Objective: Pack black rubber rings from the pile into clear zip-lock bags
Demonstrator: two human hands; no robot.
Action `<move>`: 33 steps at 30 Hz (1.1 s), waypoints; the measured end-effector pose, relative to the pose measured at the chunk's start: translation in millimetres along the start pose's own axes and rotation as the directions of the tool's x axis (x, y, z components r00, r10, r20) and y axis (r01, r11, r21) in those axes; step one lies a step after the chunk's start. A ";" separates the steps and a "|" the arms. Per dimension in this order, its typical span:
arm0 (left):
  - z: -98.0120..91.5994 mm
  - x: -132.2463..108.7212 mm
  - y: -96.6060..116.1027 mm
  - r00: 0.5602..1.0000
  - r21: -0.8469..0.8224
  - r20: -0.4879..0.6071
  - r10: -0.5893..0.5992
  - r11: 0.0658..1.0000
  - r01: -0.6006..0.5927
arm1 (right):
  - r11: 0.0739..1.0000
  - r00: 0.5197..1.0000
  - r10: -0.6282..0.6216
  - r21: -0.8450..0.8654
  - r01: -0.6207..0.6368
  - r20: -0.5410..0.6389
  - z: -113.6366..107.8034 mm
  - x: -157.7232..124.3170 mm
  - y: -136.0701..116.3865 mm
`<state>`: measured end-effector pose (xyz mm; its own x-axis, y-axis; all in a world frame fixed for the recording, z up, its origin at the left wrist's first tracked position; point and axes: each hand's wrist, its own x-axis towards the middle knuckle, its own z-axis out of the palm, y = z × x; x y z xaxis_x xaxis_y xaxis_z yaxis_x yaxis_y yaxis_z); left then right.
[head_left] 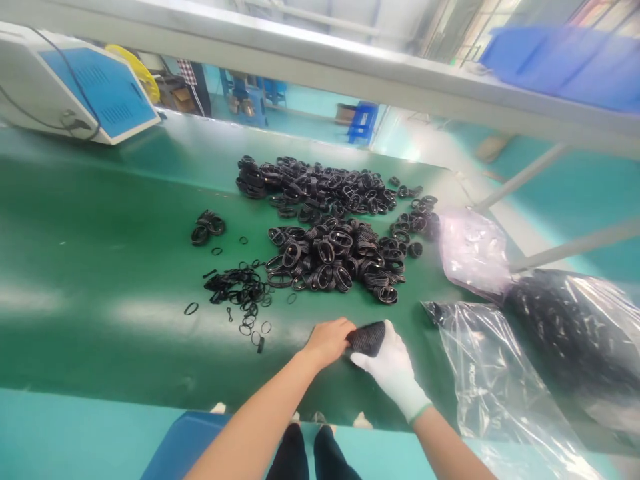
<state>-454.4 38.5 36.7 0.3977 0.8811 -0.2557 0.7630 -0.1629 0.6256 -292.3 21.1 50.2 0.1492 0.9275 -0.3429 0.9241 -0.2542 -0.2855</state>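
Observation:
A black coil of cable [367, 339] is held between my two hands, just above the green table near its front edge. My gloved right hand [393, 363] wraps round its right side, thumb in front. My bare left hand [327, 343] closes on the coil's left end, its fingertips partly hidden. Beyond them lies a pile of similar black coils [335, 253], with a second heap [320, 183] behind it. Left of my hands, thin black rubber bands [243, 290] are scattered in a loose cluster.
A clear plastic bag [495, 373] lies flat at the right, beside a full bag of black items [575, 333] and a pinkish bag [473, 250]. A blue-and-white machine [85, 87] stands at the back left. A shelf beam [300, 63] crosses above the table [100, 267].

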 end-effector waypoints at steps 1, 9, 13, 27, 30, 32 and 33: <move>-0.8 -1.6 0.1 1.000 -0.001 0.005 -0.009 1.000 0.009 | 1.000 1.000 0.002 -0.001 -0.002 -0.004 0.4 0.1 -0.1; 23.7 -29.4 6.3 0.990 -0.157 -0.142 -0.021 0.988 -0.002 | 1.000 1.000 0.013 -0.003 -0.013 -0.026 -1.1 -1.5 -4.3; 33.6 -26.7 8.3 0.984 -0.179 -0.166 -0.065 0.983 0.034 | 1.000 0.999 0.023 -0.008 -0.023 -0.039 6.5 -5.9 -7.7; 31.2 -24.4 6.7 0.976 -0.162 -0.211 -0.050 0.987 0.015 | 0.995 0.968 0.085 -0.021 -0.093 -0.238 24.2 -13.7 -23.7; 31.0 -23.3 5.1 0.977 -0.152 -0.211 -0.043 0.988 0.011 | 0.994 0.968 0.109 0.022 -0.107 -0.225 26.3 -12.0 -22.7; 31.7 -21.6 4.7 0.979 -0.135 -0.199 -0.046 0.991 0.019 | 0.995 0.969 0.101 0.043 -0.094 -0.224 27.3 -10.8 -22.7; 32.2 -20.7 5.0 0.979 -0.126 -0.197 -0.044 0.992 0.020 | 0.995 0.968 0.095 0.050 -0.086 -0.232 27.9 -10.1 -23.0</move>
<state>-442.4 5.2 21.3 0.2551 0.9578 -0.1327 0.7006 -0.0885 0.7081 -324.9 9.9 35.3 0.3139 0.9373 -0.1513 0.8891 -0.3462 -0.2995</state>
